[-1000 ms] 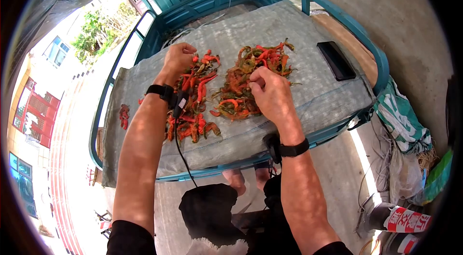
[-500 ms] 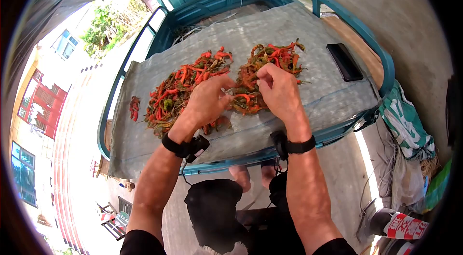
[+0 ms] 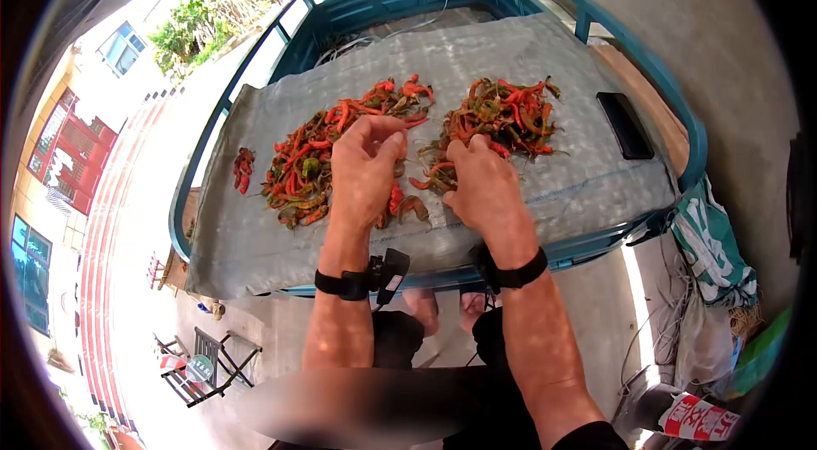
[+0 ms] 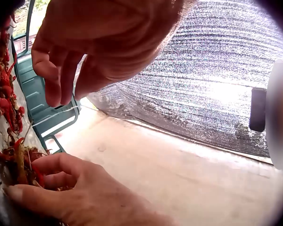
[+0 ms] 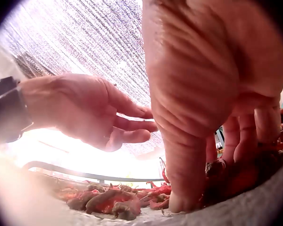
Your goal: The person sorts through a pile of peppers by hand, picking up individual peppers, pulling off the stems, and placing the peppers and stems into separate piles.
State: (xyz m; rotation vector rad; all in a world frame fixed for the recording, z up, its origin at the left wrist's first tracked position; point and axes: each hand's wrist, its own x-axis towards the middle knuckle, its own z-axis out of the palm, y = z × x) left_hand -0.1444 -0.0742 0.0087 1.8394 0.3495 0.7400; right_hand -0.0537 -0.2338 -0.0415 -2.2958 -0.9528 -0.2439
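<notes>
Red and greenish-brown chili peppers lie in two heaps on a grey woven sheet (image 3: 587, 182). My left hand (image 3: 368, 169) is raised at the inner edge of the left heap (image 3: 298, 165), its fingers loosely bent with nothing between them. Fingertips of my right hand (image 3: 492, 195) reach down into the near side of the right heap (image 3: 511, 114). In the right wrist view, that hand's thumb (image 5: 184, 188) stands on the sheet, apart from its fingers. Chili peppers (image 4: 22, 162) show between its thumb and fingers in the left wrist view.
A small cluster of red peppers (image 3: 243, 171) sits at the sheet's left. A black phone (image 3: 625, 125) lies at the right. Teal cart rails (image 3: 681, 110) border the bed. Bags (image 3: 715, 250) stand on the floor at the right, a folding chair (image 3: 208, 365) at the lower left.
My left hand has come from the left heap's far side towards the right hand, then turned palm inward. My right hand has lowered to the right heap's near edge. The head view has shifted.
</notes>
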